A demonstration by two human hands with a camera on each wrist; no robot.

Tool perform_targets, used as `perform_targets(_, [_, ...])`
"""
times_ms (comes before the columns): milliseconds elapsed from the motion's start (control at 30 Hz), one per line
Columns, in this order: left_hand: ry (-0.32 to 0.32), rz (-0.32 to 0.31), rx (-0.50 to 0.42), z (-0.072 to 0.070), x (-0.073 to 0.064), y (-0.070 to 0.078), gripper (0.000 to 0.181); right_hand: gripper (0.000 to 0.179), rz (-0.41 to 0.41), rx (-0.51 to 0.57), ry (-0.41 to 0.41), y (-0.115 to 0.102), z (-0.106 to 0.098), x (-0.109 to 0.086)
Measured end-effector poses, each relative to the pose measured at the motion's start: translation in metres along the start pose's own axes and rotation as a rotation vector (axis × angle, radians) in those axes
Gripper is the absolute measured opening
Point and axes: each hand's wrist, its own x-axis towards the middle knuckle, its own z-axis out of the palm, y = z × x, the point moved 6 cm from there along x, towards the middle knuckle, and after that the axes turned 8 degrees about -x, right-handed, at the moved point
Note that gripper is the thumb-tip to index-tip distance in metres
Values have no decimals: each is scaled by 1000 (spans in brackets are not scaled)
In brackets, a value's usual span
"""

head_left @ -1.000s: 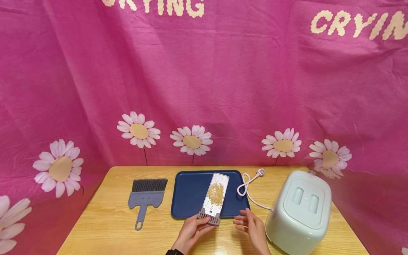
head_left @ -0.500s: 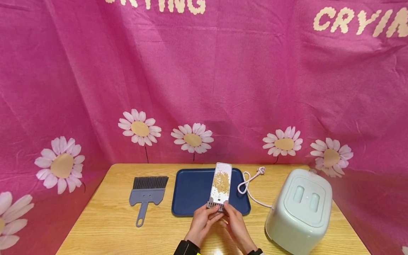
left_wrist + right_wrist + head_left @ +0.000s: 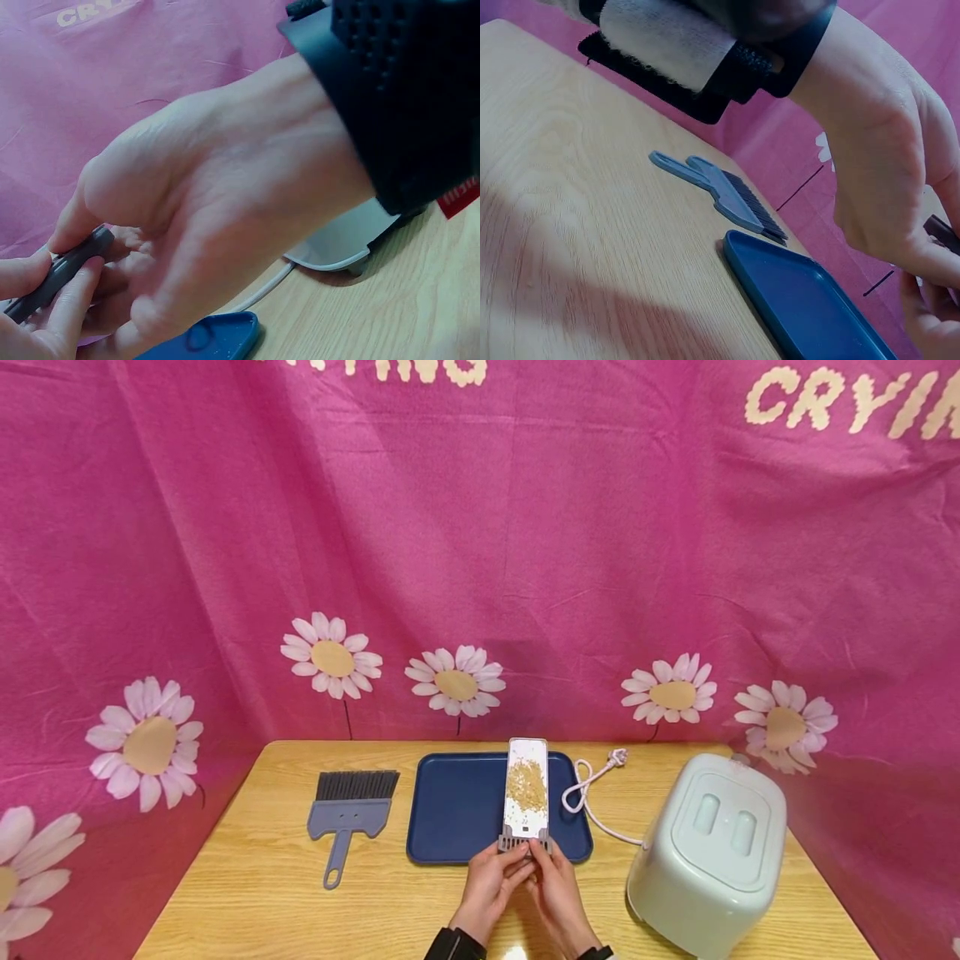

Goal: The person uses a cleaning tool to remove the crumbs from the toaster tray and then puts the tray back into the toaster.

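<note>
A narrow white crumb tray (image 3: 538, 752) with a grey slotted end (image 3: 512, 843) is held level over the blue tray. Tan crumbs (image 3: 527, 785) are heaped along its middle. My left hand (image 3: 487, 887) pinches the left part of the grey end, thumb on top. Beside it, my right hand (image 3: 557, 889) pinches the right part, and the two thumbs nearly meet. Seen edge-on in the left wrist view, the dark end (image 3: 60, 277) sits between the fingers of both hands. Most of the crumb tray is out of sight in the wrist views.
Under the crumb tray lies the blue tray (image 3: 453, 810) on the wooden table (image 3: 285, 914). A blue-grey hand brush (image 3: 348, 817) lies to the left. The pale green toaster (image 3: 701, 893) stands at the right, its white cord (image 3: 603, 829) and plug behind the blue tray's right side. A pink cloth hangs behind.
My right hand has come in from the right and taken hold of the grey end. The crumb tray has shifted right and away from me, and turned from slanted to straight.
</note>
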Motion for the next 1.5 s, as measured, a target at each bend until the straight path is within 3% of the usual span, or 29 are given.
perform_targets(367, [-42, -36, 46, 3, -3, -5, 35, 32, -76, 45, 97, -5, -13, 0])
perform_targets(567, [-99, -55, 106, 0, -5, -7, 32, 24, -170, 5, 75, -10, -18, 0])
perform_targets(700, [-89, -61, 205, -15, -4, 0, 31, 26, -182, 45, 3, -12, -24, -1])
perform_targets(800, [-55, -35, 338, -37, -1, 15, 31, 34, -172, 86, -50, -13, -31, -1])
perform_targets(867, [-17, 7, 445, -55, 2, 31, 30, 40, -177, 88, -67, -15, -37, -2])
perform_targets(967, [104, 136, 648, -86, 6, 60, 26, 45, -175, 81, -73, -16, -44, -3])
perform_targets(1067, [289, 331, 930, -116, 5, 95, 19, 47, -172, 66, -57, -16, -51, -4])
perform_targets(1167, [491, 461, 1142, -142, 0, 124, 19, 45, -166, 57, -40, -14, -55, -4])
perform_targets(1233, [588, 496, 1209, -157, -4, 137, 23, 44, -173, 49, -32, -14, -58, -4])
perform_targets(1333, [687, 494, 1234, -174, -8, 148, 30, 43, -141, 29, 20, -13, -61, -3])
perform_targets(1433, [745, 489, 1256, -185, -10, 153, 38, 42, -115, 3, 69, -14, -62, -3])
perform_targets(1500, [763, 450, 1295, -190, -8, 154, 43, 38, -100, 3, 80, -14, -63, -4])
